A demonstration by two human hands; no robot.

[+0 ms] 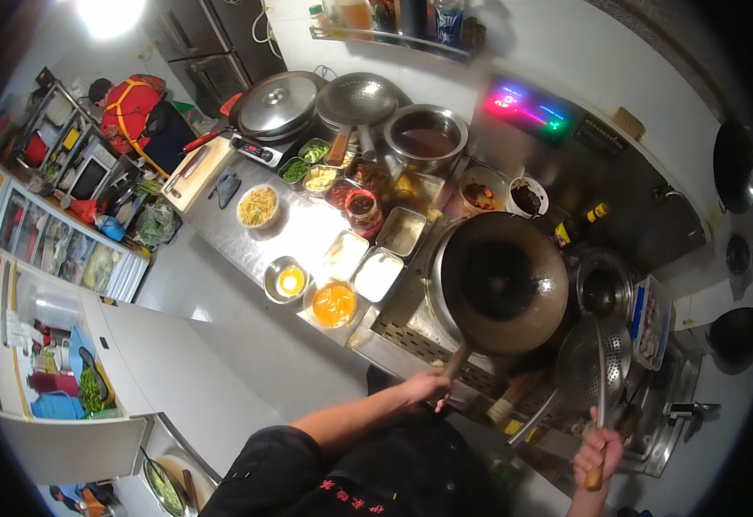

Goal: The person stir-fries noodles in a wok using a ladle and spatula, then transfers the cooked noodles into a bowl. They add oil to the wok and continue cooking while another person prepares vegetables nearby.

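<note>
My left hand (427, 389) grips the wooden handle (458, 362) of a wok (506, 284). The wok sits over the stove's ring, its inside dark and glossy with no food that I can make out. In my right hand (597, 453) is a ladle (602, 381), held by its wooden grip. Its metal shaft points away over a perforated strainer (586, 362), towards a steel pot (602, 284); I cannot clearly tell whether its bowl is inside the pot. Near the wok are a bowl of beaten egg (334, 305) and a smaller steel bowl (286, 280) holding yellow liquid.
Left of the wok, a steel counter (221, 223) bears ingredient tubs, a bowl of shredded food (258, 207) and a cutting board (199, 171) with a knife. A sink faucet (690, 408) stands at right. A person in red (134, 110) bends at the far left.
</note>
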